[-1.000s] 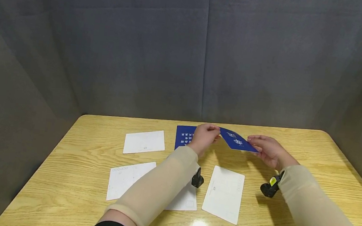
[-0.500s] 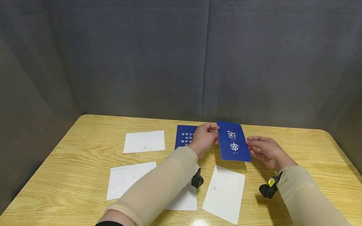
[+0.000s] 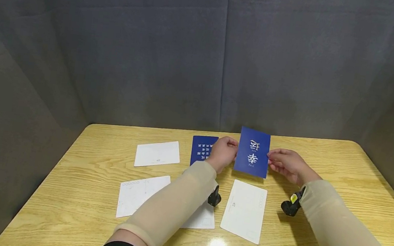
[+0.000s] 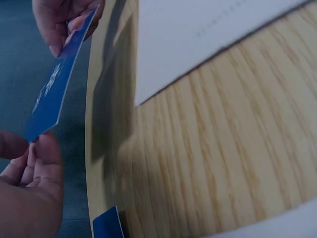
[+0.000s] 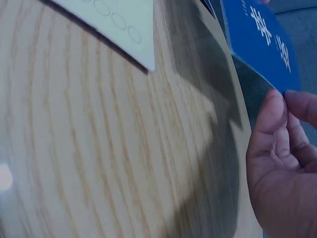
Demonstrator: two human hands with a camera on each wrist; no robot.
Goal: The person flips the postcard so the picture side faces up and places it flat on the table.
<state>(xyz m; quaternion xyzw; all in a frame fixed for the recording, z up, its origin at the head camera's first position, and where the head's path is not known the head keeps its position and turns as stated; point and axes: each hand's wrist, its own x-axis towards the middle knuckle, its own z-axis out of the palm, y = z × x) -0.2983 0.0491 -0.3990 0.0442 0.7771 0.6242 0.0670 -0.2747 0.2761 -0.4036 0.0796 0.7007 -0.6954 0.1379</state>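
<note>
Between both hands, above the far part of the table, is a blue postcard with white Chinese characters. My left hand pinches its left edge, thumb and fingertips on the card, as the left wrist view also shows at the card's lower end. The opposite edge is pinched by my right hand; in the right wrist view its thumb and finger meet at the corner of the card. A second blue postcard with rows of white characters lies just left of my left hand, which partly covers it.
White postcards lie face down on the wooden table: one at the back left, one at the front left, one partly under my left forearm, and one in front of the held card. A grey curtain hangs behind the table.
The held blue postcard has tilted up from nearly flat and turned straighter, its printed side now facing me. Both hands have stayed almost in place; the cards on the table have not moved.
</note>
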